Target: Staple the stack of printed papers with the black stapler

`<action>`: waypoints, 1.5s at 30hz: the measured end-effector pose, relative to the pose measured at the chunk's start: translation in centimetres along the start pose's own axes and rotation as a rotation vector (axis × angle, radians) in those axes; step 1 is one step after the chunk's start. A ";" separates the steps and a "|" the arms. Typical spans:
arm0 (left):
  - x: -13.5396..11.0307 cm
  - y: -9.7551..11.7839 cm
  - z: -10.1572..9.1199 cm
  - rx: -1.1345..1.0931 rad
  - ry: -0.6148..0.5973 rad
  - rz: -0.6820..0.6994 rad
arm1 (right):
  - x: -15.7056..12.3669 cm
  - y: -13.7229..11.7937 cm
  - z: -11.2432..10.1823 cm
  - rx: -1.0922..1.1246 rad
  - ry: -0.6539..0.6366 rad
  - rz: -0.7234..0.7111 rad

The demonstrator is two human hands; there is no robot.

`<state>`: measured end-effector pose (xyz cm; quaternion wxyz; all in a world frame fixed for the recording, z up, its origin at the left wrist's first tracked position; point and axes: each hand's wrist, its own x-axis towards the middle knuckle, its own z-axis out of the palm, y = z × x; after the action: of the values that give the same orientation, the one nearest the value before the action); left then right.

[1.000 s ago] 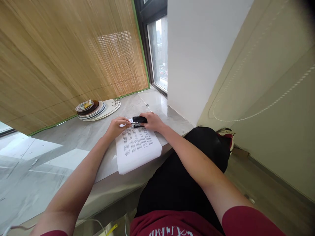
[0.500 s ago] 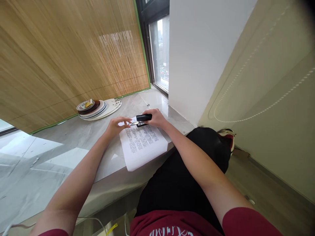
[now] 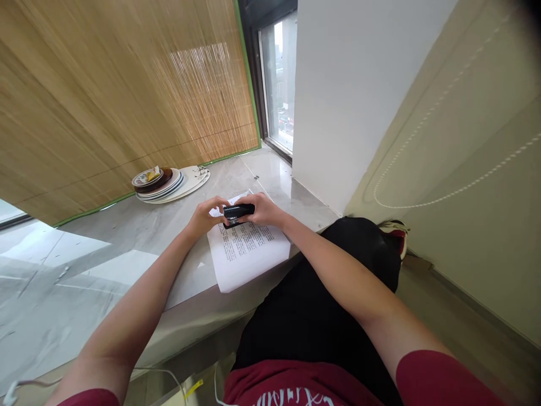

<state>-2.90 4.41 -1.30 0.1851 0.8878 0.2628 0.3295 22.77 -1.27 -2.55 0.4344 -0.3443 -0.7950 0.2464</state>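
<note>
A black stapler (image 3: 239, 212) is held just above the far end of a printed sheet of paper (image 3: 247, 251) that lies on a grey marble windowsill (image 3: 139, 237). My right hand (image 3: 262, 210) wraps around the stapler's right end, fingers curled. My left hand (image 3: 208, 216) grips the stapler's left end with curled fingers, thumb near its front. The near edge of the paper hangs slightly past the sill's edge.
A stack of plates and a small dish (image 3: 163, 183) sits further back on the sill, against a bamboo blind (image 3: 118, 96). A window (image 3: 282, 79) and a white wall corner (image 3: 350, 96) stand to the right. My dark trousers (image 3: 313, 304) are below.
The stapler, open with its metal tray showing before, is now closed and lifted slightly. My left hand moved from the paper's top edge onto the stapler. The paper has shifted a little right.
</note>
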 end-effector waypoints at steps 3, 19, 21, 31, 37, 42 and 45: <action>0.1 -0.2 -0.2 -0.014 0.002 0.034 | 0.1 0.2 0.3 0.008 0.010 -0.008; 0.0 -1.2 0.9 0.233 -0.337 -0.020 | -0.1 0.6 -4.9 -0.334 0.213 0.367; 0.0 -1.0 0.8 0.263 -0.363 -0.010 | -0.3 1.3 -6.1 -0.433 0.285 0.483; 0.2 2.0 1.5 0.197 -0.480 0.084 | -0.6 1.8 -7.3 -0.346 0.094 0.504; 0.0 2.6 1.6 0.275 -0.561 0.105 | -0.6 1.0 -6.1 -0.287 0.017 0.344; -0.2 2.8 1.8 0.270 -0.602 0.116 | -0.6 0.6 -5.2 -0.152 -0.004 0.223; -0.3 2.8 1.9 0.240 -0.601 0.112 | -0.6 0.6 -4.6 -0.156 0.001 0.198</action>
<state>-0.83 1.76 -1.38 0.1299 0.9738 0.1844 0.0291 27.17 -0.86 -0.95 0.3802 -0.4539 -0.7738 0.2251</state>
